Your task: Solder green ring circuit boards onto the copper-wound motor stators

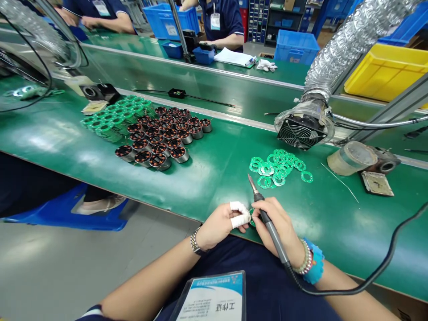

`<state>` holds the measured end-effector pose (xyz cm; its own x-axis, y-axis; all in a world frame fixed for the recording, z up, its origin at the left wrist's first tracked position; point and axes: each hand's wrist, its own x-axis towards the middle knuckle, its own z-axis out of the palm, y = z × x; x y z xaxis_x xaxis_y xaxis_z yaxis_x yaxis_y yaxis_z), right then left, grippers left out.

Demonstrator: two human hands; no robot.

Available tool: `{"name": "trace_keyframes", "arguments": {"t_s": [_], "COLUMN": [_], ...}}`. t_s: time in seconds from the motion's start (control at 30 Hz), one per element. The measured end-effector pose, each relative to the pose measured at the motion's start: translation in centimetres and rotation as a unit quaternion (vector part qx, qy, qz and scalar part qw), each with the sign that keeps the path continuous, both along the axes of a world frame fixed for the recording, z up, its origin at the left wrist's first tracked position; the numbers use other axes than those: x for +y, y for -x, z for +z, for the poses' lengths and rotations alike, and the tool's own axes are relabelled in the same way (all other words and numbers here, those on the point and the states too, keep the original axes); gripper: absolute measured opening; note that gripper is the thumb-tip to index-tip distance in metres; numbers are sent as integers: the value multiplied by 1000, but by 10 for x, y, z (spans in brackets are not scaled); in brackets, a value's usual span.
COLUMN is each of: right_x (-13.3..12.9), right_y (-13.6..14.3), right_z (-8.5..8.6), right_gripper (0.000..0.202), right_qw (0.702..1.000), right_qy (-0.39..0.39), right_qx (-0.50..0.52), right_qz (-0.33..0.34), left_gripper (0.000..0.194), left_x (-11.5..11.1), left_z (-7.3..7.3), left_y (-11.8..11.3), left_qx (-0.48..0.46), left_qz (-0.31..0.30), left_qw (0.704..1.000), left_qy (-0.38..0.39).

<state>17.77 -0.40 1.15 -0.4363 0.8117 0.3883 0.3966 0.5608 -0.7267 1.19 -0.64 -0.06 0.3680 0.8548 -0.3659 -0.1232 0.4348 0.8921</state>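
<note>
My left hand [217, 225], white tape on its thumb and a finger, pinches the edge of a small green ring-shaped circuit board [253, 219] at the table's front edge. Most of that board is hidden by fingers. My right hand [279, 220] is closed round a soldering iron [276, 236], whose tip points up and away to the left. Its fingertips also touch the board's right side. Just beyond my hands lies a loose pile of green ring circuit boards [282, 166].
Copper-wound motor stators [159, 160] stand in rows at left, beside stacked green rings [115, 118]. A fume fan [301, 129] on a foil duct hangs behind the loose boards. At right are a cloudy tub [351, 158] and a sponge tray [377, 183]. Co-workers sit across the bench.
</note>
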Motion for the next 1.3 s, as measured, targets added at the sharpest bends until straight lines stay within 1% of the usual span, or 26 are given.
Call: {"name": "trace_keyframes", "arguments": {"t_s": [0.13, 0.2, 0.27, 0.33, 0.43, 0.53, 0.6, 0.7, 0.9, 1.3], "right_x": [-1, -1, -3, -6, -11, -15, -16, -17, -17, -15], "right_y": [-3, -11, -20, -30, -41, -47, -48, -47, -44, -43], "right_z": [6, 11, 16, 21, 27, 31, 31, 31, 32, 35], "right_gripper": [28, 24, 18, 20, 30, 26, 22, 21, 22, 21], "right_qw": [1000, 999, 998, 998, 998, 997, 997, 996, 995, 996], "right_qy": [0, 9, 19, 21, 7, 22, 45, 59, 65, 63], "right_qx": [17, 36, 52, 60, 68, 70, 59, 58, 67, 52], "right_qz": [-13, -34, -42, -24, 6, 8, 9, 17, 28, 35], "left_gripper": [23, 23, 22, 22, 20, 18, 18, 18, 20, 16], "left_x": [-1, 0, 1, 3, 4, 4, 4, 4, 4, 4], "left_z": [-1, -2, -3, -4, -5, -5, -5, -5, -5, -4], "left_y": [1, 3, 4, 5, 6, 7, 7, 7, 8, 6], "left_qx": [14, 19, 17, 12, 16, 18, 17, 17, 22, 26], "left_qz": [6, -1, -9, -12, -16, -20, -19, -19, -22, -10], "left_qw": [1000, 1000, 1000, 1000, 1000, 1000, 1000, 1000, 1000, 1000], "left_qy": [-4, 2, 5, 6, 0, -5, -4, -2, -2, -2]}}
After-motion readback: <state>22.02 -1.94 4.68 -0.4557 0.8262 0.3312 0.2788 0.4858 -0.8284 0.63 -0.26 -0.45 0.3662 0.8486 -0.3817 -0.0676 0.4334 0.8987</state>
